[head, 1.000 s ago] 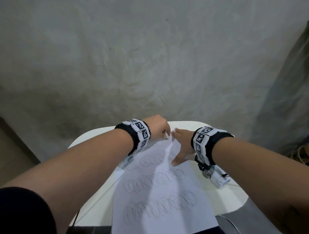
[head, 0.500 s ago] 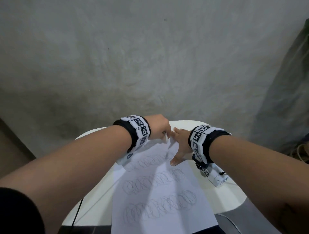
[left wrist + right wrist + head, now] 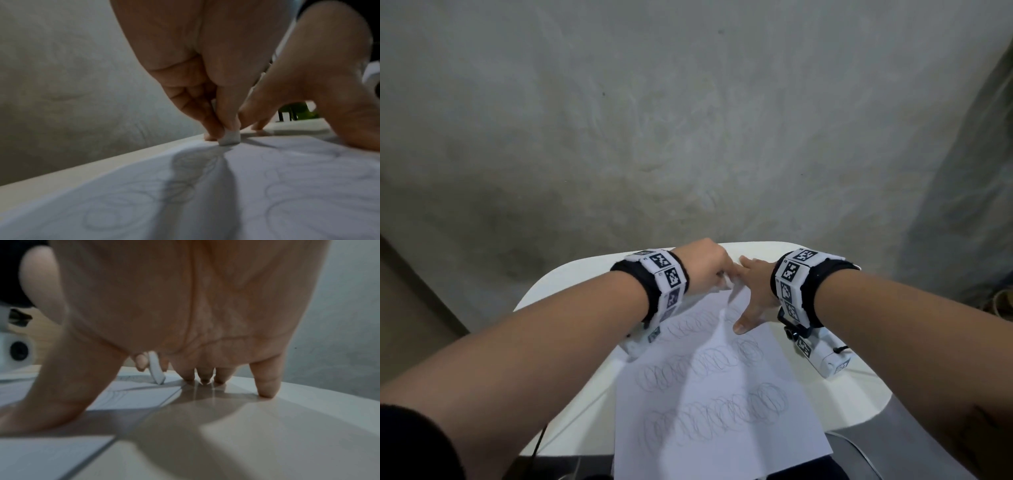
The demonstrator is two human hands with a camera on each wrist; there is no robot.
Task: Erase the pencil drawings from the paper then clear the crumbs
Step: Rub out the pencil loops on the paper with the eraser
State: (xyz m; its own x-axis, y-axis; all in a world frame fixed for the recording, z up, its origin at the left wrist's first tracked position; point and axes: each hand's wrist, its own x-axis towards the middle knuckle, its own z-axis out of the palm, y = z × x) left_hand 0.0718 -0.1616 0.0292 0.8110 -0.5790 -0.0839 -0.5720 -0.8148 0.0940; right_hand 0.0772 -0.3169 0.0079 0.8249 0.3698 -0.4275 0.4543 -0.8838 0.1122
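Note:
A white sheet of paper (image 3: pixel 715 394) with rows of pencil loops (image 3: pixel 717 414) lies on a small white table (image 3: pixel 558 291). My left hand (image 3: pixel 705 267) pinches a small white eraser (image 3: pixel 230 138) and presses its tip on the paper's far end, seen also as the eraser (image 3: pixel 156 369) in the right wrist view. My right hand (image 3: pixel 751 291) lies spread with straight fingers, thumb (image 3: pixel 743 323) on the paper and fingertips (image 3: pixel 266 386) on the table beside the sheet's far right edge.
A grey plaster wall (image 3: pixel 688 120) rises right behind the table. The paper hangs over the table's near edge. A thin cable (image 3: pixel 536 448) drops at the front left, and grey fabric (image 3: pixel 969 205) hangs at the right.
Both hands stay at the paper's far end; the left hand with the eraser has shifted slightly, and the view has drifted a little.

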